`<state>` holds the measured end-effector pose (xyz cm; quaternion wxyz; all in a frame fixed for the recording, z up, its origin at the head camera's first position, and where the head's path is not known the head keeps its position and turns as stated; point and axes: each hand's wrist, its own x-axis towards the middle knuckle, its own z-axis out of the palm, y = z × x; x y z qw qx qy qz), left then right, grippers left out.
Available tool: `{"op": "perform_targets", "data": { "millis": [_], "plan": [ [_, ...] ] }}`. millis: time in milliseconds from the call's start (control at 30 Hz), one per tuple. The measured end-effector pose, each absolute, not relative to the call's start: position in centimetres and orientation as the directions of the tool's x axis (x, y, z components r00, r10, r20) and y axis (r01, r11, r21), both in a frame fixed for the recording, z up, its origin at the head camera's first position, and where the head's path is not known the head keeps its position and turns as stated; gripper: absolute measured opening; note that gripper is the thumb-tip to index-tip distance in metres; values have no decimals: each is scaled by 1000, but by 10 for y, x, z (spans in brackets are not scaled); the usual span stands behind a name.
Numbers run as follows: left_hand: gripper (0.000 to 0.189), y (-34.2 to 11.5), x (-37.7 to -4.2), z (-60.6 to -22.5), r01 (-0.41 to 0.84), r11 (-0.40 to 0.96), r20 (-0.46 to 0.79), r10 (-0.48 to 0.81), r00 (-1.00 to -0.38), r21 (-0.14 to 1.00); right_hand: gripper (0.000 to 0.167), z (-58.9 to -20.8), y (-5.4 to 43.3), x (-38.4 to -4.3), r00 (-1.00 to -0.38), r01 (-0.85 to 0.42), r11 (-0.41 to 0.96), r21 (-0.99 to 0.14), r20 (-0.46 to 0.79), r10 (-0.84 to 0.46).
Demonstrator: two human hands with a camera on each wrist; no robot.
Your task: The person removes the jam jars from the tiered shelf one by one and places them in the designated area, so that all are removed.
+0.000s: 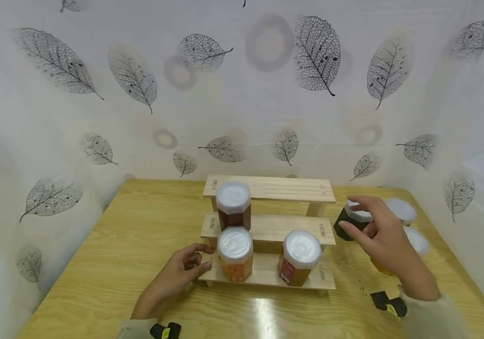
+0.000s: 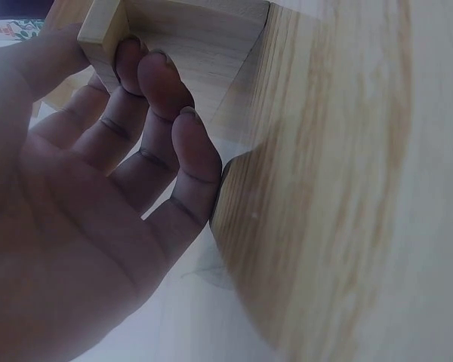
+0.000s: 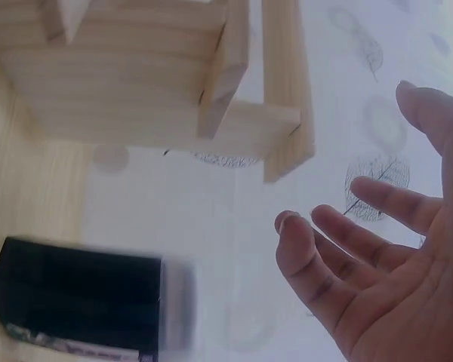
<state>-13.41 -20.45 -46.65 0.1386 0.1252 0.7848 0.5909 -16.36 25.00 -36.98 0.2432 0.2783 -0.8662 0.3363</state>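
Note:
My left hand [image 1: 182, 268] is at the left end of a three-step wooden rack [image 1: 267, 278], its fingers loosely bent. In the left wrist view the fingertips [image 2: 162, 83] lie right at the wooden end of the rack. My right hand [image 1: 388, 235] is over a dark jar [image 1: 345, 226] with a white lid, right of the rack. Its thumb and fingers are spread, and in the right wrist view they are apart from the dark jar [image 3: 75, 294]. On the bottom step stand an orange-labelled jar [image 1: 235, 263] and a red-labelled jar [image 1: 294, 268]. A dark reddish-brown jar [image 1: 234, 214] occupies the middle step.
Two more white-lidded jars, a rear jar [image 1: 400, 210] and a nearer jar [image 1: 415, 241], stand partly behind my right hand. The rack is on a wood-grain table [image 1: 140, 226]. A leaf-patterned curtain [image 1: 242, 117] encloses the back and sides.

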Motion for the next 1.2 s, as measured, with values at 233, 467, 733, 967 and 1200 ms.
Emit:
{"op": "perform_targets", "data": {
  "millis": [233,467,733,967,1200],
  "plan": [
    [33,-205,-134,-468,58,270,-47,366,-929,961,68,-358,228,-167,-745,-647,592,-480,564,-357],
    [34,-205,-133,-467,48,266,-55,366,-929,963,63,-344,208,-175,-715,-661,631,-405,595,-368],
    [34,-205,-134,-466,46,278,-61,365,-929,960,63,-332,187,-183,-652,-745,511,-429,631,-420],
    [33,-205,-134,-467,79,283,-34,372,-928,956,63,-325,169,-185,-635,-768,456,-449,622,-457],
    [33,-204,-134,-465,74,286,-39,370,-928,955,63,-324,153,-187,-649,-760,449,-470,590,-481]
  ]
}}
